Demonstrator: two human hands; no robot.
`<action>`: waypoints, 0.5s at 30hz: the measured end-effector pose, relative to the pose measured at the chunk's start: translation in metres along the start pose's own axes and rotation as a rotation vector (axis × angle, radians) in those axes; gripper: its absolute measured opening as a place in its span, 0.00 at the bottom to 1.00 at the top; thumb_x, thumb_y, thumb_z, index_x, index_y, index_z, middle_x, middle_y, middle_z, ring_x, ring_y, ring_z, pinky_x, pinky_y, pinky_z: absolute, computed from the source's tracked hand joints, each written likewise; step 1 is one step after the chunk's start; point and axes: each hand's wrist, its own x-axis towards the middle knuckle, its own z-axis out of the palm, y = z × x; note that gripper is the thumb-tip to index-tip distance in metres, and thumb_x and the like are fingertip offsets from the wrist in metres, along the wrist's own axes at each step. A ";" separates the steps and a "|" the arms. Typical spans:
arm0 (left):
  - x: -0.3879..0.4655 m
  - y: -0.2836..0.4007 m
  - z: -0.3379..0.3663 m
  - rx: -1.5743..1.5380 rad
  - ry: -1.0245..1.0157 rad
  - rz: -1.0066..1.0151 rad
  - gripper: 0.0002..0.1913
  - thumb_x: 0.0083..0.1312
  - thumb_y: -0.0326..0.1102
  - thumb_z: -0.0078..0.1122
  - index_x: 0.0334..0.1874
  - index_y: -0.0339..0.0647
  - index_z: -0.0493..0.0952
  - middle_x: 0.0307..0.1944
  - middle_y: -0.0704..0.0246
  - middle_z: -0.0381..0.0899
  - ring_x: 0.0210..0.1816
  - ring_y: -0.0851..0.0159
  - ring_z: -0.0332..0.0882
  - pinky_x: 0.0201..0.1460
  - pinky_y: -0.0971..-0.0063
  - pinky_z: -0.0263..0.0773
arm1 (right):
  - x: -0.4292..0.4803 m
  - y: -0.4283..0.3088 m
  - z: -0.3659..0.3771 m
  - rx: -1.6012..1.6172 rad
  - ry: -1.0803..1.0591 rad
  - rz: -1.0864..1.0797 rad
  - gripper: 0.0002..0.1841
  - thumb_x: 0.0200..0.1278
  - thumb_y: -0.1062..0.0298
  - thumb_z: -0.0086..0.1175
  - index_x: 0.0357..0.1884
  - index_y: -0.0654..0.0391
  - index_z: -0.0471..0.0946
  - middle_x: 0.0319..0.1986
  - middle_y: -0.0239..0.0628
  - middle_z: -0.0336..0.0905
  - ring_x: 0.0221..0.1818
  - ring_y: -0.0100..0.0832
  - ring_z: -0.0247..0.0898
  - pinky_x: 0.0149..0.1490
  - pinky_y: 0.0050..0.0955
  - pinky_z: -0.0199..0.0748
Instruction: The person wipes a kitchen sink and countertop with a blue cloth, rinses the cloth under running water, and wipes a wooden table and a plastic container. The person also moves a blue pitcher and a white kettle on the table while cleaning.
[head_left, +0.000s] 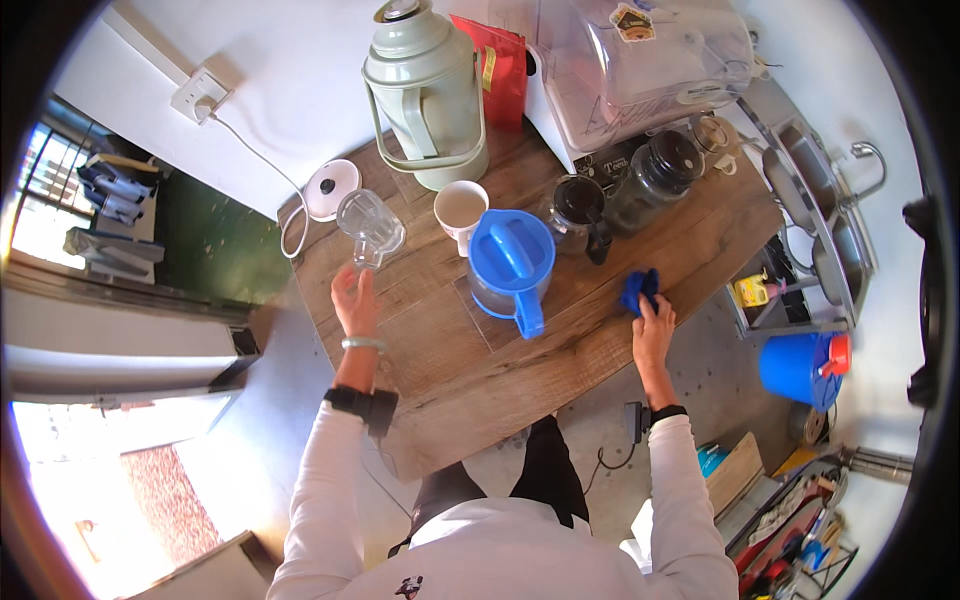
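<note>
My right hand (654, 322) grips a crumpled dark blue cloth (640, 291) on the right part of the wooden table (420, 330). At the left, my left hand (355, 300) is just below the handle of a clear glass mug (371, 223); its fingers are apart and I see nothing in them. Whether the fingertips touch the mug's handle I cannot tell. Between my hands stands a clear pitcher with a blue lid and handle (512, 259). Behind it is a white cup (460, 206), its handle turned towards me.
At the back stand a pale green thermos flask (427, 97), a red pouch (499, 75) and a clear-covered dish rack (637, 67). A black-lidded glass pot (576, 206) and a glass jar (652, 184) are at the right. A white round lid (332, 187) lies beside a white cable (262, 154).
</note>
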 end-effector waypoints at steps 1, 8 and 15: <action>-0.017 0.000 -0.005 -0.005 -0.060 -0.028 0.14 0.66 0.38 0.61 0.49 0.38 0.75 0.32 0.71 0.76 0.22 0.78 0.70 0.20 0.81 0.71 | 0.007 0.006 0.003 -0.020 0.000 0.032 0.24 0.49 0.73 0.54 0.52 0.49 0.78 0.52 0.45 0.69 0.51 0.49 0.65 0.53 0.47 0.66; -0.125 -0.002 0.002 0.039 -0.472 -0.271 0.12 0.65 0.33 0.59 0.49 0.37 0.78 0.36 0.71 0.79 0.30 0.75 0.75 0.30 0.80 0.73 | -0.005 -0.053 -0.001 0.090 -0.147 -0.098 0.22 0.47 0.74 0.57 0.49 0.49 0.77 0.51 0.44 0.69 0.49 0.51 0.65 0.51 0.49 0.63; -0.195 0.031 0.057 0.121 -0.635 0.104 0.21 0.59 0.31 0.61 0.55 0.35 0.76 0.50 0.63 0.78 0.51 0.66 0.75 0.60 0.71 0.66 | -0.050 -0.099 -0.025 0.445 -0.484 -0.549 0.20 0.44 0.73 0.60 0.44 0.44 0.82 0.48 0.35 0.69 0.49 0.42 0.65 0.52 0.43 0.64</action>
